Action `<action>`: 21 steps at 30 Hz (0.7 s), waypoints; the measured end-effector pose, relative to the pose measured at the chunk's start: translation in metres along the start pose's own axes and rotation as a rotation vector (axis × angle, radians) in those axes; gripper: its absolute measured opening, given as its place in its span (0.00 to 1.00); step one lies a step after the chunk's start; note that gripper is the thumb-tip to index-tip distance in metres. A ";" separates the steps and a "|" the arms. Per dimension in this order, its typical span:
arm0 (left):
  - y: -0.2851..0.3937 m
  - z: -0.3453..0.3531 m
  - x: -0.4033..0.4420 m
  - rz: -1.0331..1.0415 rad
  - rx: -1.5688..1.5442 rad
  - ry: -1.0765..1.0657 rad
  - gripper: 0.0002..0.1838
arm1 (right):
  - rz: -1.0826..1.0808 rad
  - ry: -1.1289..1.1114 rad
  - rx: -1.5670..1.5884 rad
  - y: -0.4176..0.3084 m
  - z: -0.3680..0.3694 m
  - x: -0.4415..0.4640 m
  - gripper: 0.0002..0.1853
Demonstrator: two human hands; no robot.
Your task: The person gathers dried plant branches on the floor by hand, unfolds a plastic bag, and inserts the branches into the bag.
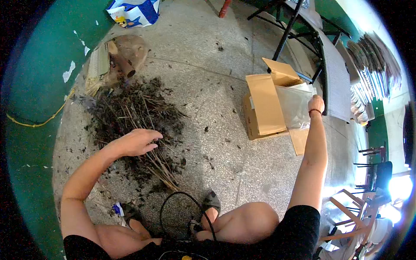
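My left hand point(141, 142) hovers over a heap of dark dried plants point(130, 108) with long stems on the floor; its thumb and fingers are apart with nothing between them. Off to the right, my right hand point(316, 103), with a dark red bead bracelet at the wrist, is at the far edge of an open cardboard box point(265, 104). Its fingers are closed at the edge of a clear plastic bag point(294, 106) that lies in the box.
A folding chair point(336, 73) stands beyond the box. Bundled goods point(372, 65) and wooden stools point(353, 212) are at the right. Near the green wall lie a clear bag with a brown tube point(125, 65) and a blue-white bag point(134, 15). A black cable loops near my feet.
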State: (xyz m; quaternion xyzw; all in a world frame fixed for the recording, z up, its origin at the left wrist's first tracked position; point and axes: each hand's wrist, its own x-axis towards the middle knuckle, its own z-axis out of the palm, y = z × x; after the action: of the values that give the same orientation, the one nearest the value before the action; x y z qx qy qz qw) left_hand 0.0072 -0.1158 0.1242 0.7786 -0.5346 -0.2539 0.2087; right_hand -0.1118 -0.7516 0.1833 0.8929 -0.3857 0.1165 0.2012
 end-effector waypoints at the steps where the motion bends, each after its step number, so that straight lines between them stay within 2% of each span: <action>1: 0.001 0.000 0.000 0.027 0.000 0.028 0.16 | -0.014 -0.008 0.010 0.003 0.003 0.002 0.10; 6: -0.004 0.004 0.001 0.001 -0.003 -0.012 0.17 | -0.060 -0.033 -0.022 0.015 0.018 0.023 0.12; 9: -0.005 0.005 0.002 -0.002 -0.003 -0.026 0.17 | 0.028 -0.066 0.028 0.007 0.005 0.020 0.12; 11: -0.003 0.004 0.003 -0.013 -0.005 -0.040 0.17 | 0.004 0.022 0.236 0.000 -0.007 0.009 0.13; 18: -0.005 0.006 0.004 -0.005 0.016 -0.043 0.17 | 0.054 -0.029 0.253 -0.017 -0.025 -0.001 0.09; 21: -0.001 0.003 0.003 -0.011 0.007 -0.048 0.17 | -0.025 0.024 0.173 -0.017 -0.018 0.002 0.08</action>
State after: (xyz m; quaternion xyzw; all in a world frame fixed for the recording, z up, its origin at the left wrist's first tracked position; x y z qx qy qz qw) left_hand 0.0068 -0.1183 0.1207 0.7759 -0.5360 -0.2719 0.1917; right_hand -0.0983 -0.7343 0.1952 0.9102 -0.3605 0.1573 0.1295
